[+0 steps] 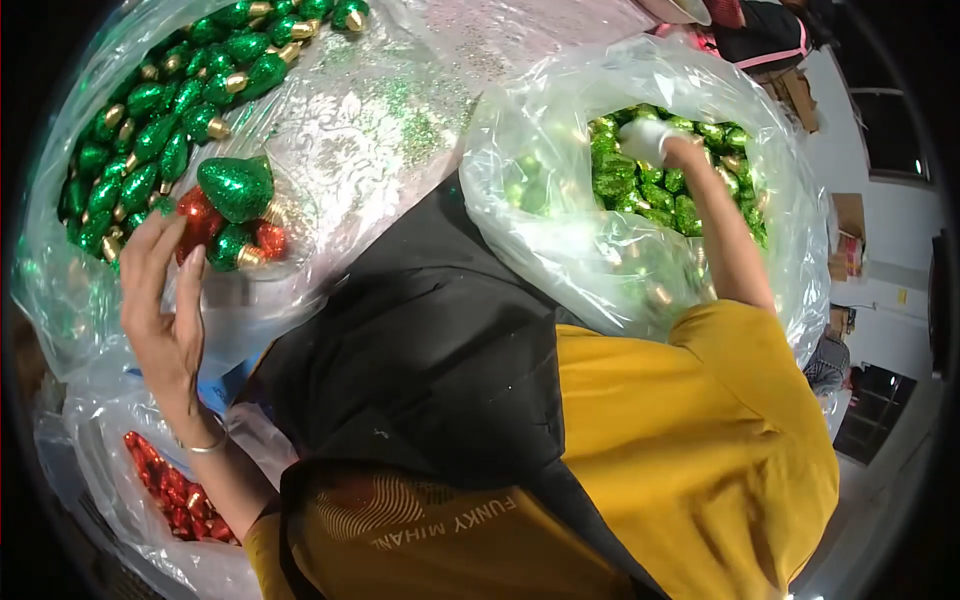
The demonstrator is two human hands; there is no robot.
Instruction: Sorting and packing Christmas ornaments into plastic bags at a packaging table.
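My left hand (165, 300) is raised at the left with its fingers apart, at the edge of a small group of glittery bulb-shaped ornaments. In that group lie a large dark green bulb ornament (236, 188), a red bulb ornament (203, 222) and a smaller green one (232, 246), with gold screw-like caps. The fingertips are close to the red one; whether they touch it, I cannot tell. My right hand (648, 140), in a white glove, reaches into a see-through plastic bag (520, 130) of light green bulb ornaments (655, 195). Its fingers are blurred and partly hidden.
Many dark green bulb ornaments (150, 135) lie on the plastic-covered, glitter-strewn table (350, 130) at the far left. Another plastic bag (95, 410) with red ornaments (180, 495) stands at the lower left. Cardboard boxes (848, 220) are along the right side.
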